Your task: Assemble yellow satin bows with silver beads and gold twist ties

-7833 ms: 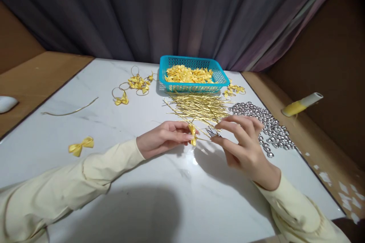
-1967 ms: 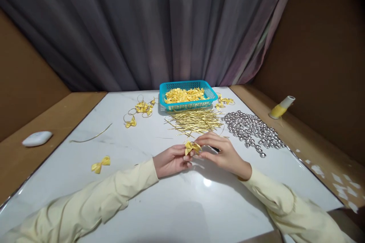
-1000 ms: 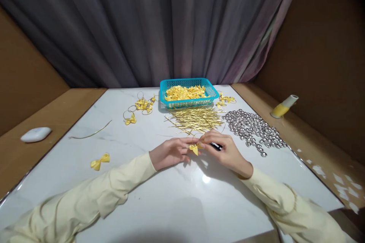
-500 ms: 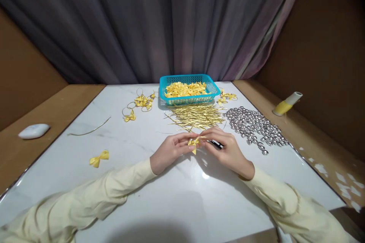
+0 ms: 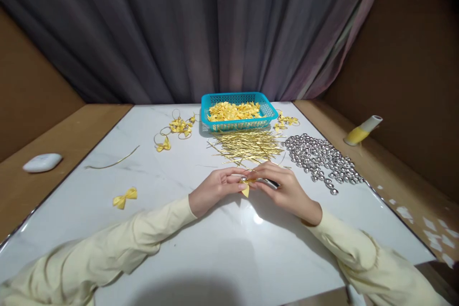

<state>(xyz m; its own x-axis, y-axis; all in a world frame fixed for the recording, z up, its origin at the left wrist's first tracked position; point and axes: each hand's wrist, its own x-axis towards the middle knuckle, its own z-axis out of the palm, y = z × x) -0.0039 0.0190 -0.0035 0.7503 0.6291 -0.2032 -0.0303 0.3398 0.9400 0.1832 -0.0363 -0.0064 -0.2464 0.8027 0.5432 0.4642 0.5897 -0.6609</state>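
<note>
My left hand (image 5: 214, 189) and my right hand (image 5: 283, 189) meet at the middle of the white table (image 5: 222, 248). Between their fingertips they pinch a small yellow ribbon bow (image 5: 245, 187) with a thin gold wire at it. A dark slim tool (image 5: 271, 182) sticks out under my right fingers. Both hands are closed around the bow, just in front of a heap of gold wire pieces (image 5: 247, 146).
A blue basket (image 5: 267, 105) of yellow bows stands at the back. Silver beads (image 5: 321, 160) lie to the right, finished bows with wire loops (image 5: 177, 128) to the back left. A loose bow (image 5: 125, 198), a gold strip (image 5: 113, 163), a white object (image 5: 42, 162) and a yellow spool (image 5: 362, 130) lie around.
Over the last second my hands stayed together on the bow, turning it slightly. The view has tilted a little, so everything sits a bit higher in the picture.
</note>
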